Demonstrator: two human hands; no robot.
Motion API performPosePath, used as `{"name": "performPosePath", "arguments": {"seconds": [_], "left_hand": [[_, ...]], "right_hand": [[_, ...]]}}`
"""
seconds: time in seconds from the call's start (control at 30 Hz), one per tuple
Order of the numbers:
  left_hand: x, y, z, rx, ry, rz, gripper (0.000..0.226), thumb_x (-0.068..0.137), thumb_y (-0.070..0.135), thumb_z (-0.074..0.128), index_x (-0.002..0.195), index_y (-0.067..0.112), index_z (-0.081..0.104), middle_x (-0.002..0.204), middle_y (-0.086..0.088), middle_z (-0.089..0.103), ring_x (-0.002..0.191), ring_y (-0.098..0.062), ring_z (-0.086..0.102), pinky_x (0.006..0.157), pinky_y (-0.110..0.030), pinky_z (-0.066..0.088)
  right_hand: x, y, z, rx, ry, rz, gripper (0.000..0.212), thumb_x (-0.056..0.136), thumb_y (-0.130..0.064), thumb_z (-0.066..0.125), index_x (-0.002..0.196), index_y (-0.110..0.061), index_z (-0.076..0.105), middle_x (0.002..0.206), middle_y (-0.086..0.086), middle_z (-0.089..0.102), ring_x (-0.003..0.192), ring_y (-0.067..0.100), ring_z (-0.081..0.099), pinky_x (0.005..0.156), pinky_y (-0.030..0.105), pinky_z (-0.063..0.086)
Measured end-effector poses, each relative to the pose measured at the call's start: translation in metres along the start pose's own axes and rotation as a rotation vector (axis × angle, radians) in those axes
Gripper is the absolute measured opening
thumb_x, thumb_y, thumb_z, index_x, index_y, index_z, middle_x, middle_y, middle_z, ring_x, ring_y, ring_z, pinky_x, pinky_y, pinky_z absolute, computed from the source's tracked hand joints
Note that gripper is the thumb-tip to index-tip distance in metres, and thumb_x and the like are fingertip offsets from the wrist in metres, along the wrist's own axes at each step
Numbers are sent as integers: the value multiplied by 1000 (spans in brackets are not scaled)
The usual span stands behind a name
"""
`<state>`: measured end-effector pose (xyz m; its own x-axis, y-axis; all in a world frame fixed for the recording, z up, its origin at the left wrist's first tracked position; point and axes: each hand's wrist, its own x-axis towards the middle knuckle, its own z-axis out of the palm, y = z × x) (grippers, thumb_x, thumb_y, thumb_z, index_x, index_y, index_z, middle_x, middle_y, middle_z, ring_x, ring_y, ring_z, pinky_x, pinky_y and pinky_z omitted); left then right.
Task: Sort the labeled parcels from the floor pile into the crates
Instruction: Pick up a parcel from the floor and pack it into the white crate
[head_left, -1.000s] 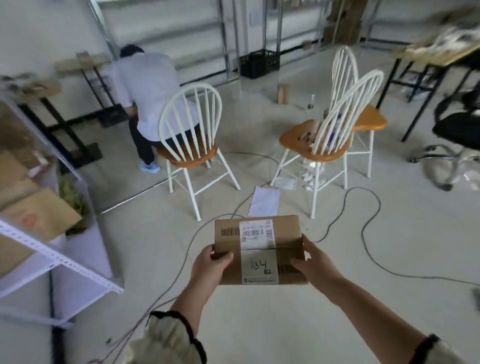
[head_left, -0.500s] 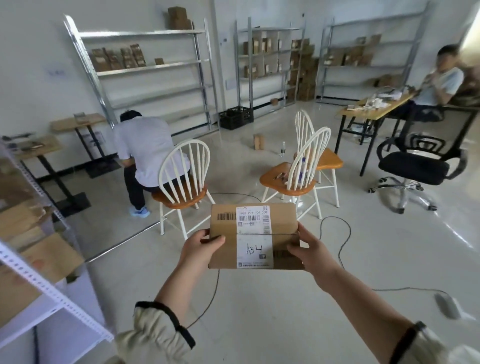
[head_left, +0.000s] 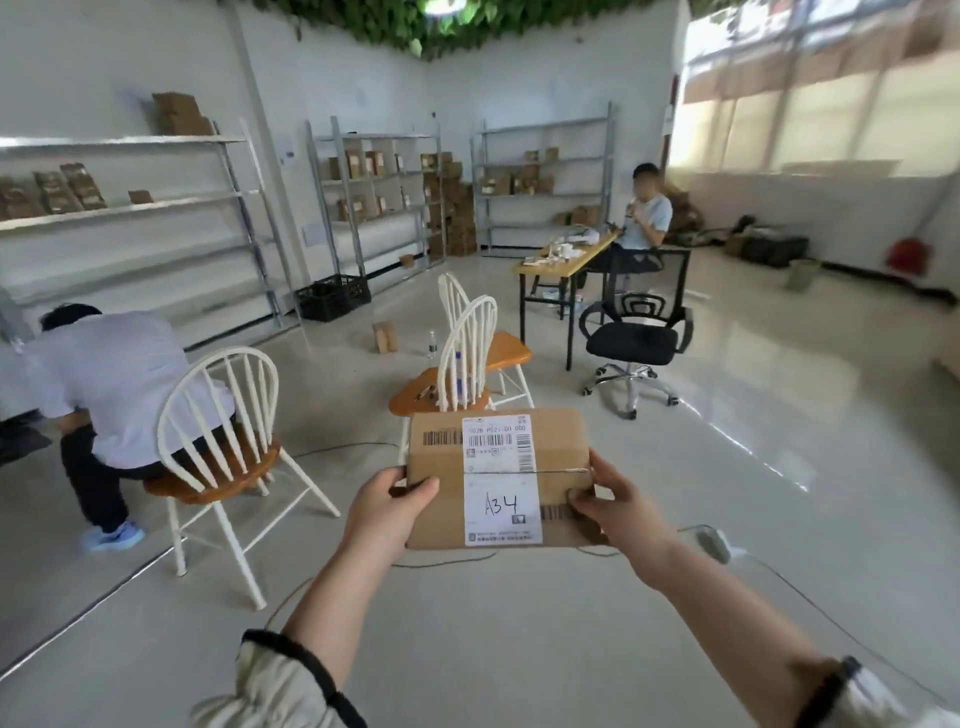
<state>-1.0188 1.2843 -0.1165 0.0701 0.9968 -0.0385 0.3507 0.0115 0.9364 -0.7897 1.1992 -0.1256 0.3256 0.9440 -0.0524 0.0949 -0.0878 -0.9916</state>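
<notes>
Both hands gripping a cardboard parcel (head_left: 441, 499) marked A34, left hand (head_left: 387, 512) thumb on top at its left edge, right hand (head_left: 618, 512) clasping its right edge, arms outstretched, parcel held level above the floor (head_left: 519, 623), white chair (head_left: 223, 441) far left.

Cream sleeves (head_left: 265, 693) w/ blk cuffs (head_left: 311, 669), maybe ruched.

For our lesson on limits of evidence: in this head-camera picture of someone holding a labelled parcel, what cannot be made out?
Head view, label on the parcel: printed text too small; only handwritten A34 reads.
Head view, left hand and right hand: fingers largely hidden behind the parcel.
Head view, floor pile: outside the frame.
Head view, black crate: too distant to see its inside.
</notes>
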Motion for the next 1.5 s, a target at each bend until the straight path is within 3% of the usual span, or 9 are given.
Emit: {"name": "performPosePath", "arguments": {"seconds": [0.07, 0.33, 0.47, 0.53, 0.63, 0.9, 1.03, 1.33, 1.5], "left_hand": [[-16, 22, 45, -1, -128, 33, 28, 86, 27, 67, 111, 16, 63, 103, -3, 69, 92, -21, 64, 78, -32, 50], [-100, 98, 260, 64, -704, 230, 40, 77, 37, 73, 109, 16, 65, 101, -2, 70, 93, -22, 66, 83, -35, 53], [-155, 119, 354, 40, -969, 283, 32, 83, 28, 71, 111, 15, 64, 103, -5, 69, 92, -25, 66, 80, -37, 53], [-185, 128, 396, 55, -1112, 344, 27, 86, 25, 67, 110, 13, 64, 103, -6, 68, 91, -25, 66, 74, -33, 51], [-240, 142, 442, 60, -1315, 418, 26, 87, 23, 66, 110, 11, 63, 104, -6, 67, 93, -26, 65, 78, -35, 52], [-398, 131, 502, 116, -1780, 513, 24, 87, 23, 67, 108, 15, 60, 94, -2, 67, 82, -18, 66, 64, -29, 52], [-484, 115, 512, 188, -1984, 545, 29, 87, 25, 67, 113, 15, 60, 94, 0, 67, 82, -15, 67, 61, -24, 52], [-635, 105, 595, 281, -2134, 508, 37, 85, 25, 69, 120, 15, 64, 95, -1, 72, 82, -16, 71, 73, -32, 59], [-696, 132, 664, 268, -2068, 586, 40, 87, 31, 65, 125, 18, 61, 99, 5, 70, 87, -11, 67, 71, -22, 54]], "right_hand": [[-34, 2, -50, 9, 114, 21, 52, 94, -4, 52, 130, -41, 46, 109, -16, 60, 94, 10, 60, 74, 15, 52], [-186, 36, -239, 29, 656, 153, 62, 91, -6, 57, 129, -49, 35, 118, -19, 57, 107, 13, 60, 105, 41, 44], [-261, 42, -287, 14, 898, 179, 60, 91, -5, 55, 118, -58, 42, 118, -16, 56, 108, 8, 57, 73, 15, 50], [-298, 44, -301, 26, 1029, 187, 59, 92, -1, 52, 100, -59, 42, 101, -25, 59, 91, -4, 59, 61, 6, 45], [-351, 50, -312, 49, 1229, 225, 62, 92, 2, 52, 96, -59, 45, 96, -25, 64, 91, -3, 62, 86, 18, 51], [-486, 78, -284, 162, 1714, 324, 61, 90, 0, 54, 136, -37, 40, 114, -13, 64, 111, 11, 60, 104, 38, 45], [-554, 97, -262, 248, 1910, 389, 59, 91, -4, 55, 140, -34, 40, 123, -9, 62, 111, 10, 60, 91, 26, 52], [-659, 152, -333, 355, 2059, 477, 54, 93, -5, 53, 137, -34, 43, 120, -7, 63, 105, 10, 60, 73, 20, 47], [-700, 162, -435, 337, 2040, 463, 55, 95, -6, 50, 143, -30, 39, 121, -10, 60, 108, 12, 59, 97, 33, 48]]}}
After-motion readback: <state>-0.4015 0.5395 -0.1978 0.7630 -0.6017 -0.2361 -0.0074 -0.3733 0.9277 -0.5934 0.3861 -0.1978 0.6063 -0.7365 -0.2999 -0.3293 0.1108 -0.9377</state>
